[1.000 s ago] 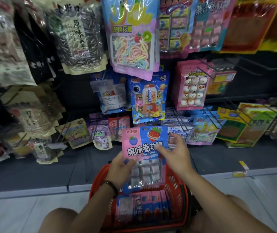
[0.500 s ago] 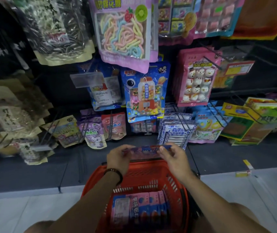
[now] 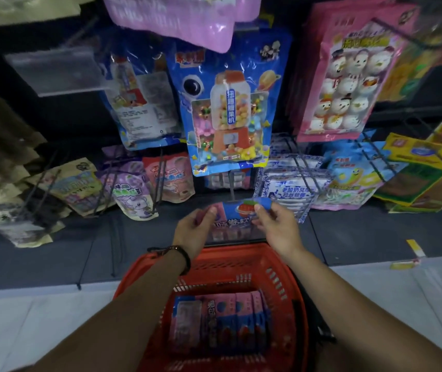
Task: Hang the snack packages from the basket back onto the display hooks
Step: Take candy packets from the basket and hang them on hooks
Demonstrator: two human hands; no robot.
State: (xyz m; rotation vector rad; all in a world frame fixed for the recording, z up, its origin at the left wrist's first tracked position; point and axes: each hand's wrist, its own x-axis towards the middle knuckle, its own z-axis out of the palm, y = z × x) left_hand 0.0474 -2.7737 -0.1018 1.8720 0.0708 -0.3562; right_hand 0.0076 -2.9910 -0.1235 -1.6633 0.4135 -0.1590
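— What do I have hold of?

— Your left hand (image 3: pixel 195 226) and right hand (image 3: pixel 276 226) each pinch a top corner of the flat pink-and-blue plastic snack pouch (image 3: pixel 237 213) between thumb and fingers. It hangs between them above the far rim of the red plastic basket (image 3: pixel 236 247). Its top edge is right at the tip of the thin dark wire hook (image 3: pixel 232 186). I can't tell whether the hook is through.

— How will it handle?

— Light and floppy, I'd judge, with slick film, so it will sag if you grip it low. Hold the stiffer sealed top edge, either side of the hang hole. More of the same pouches (image 3: pixel 225 320) lie in the basket.
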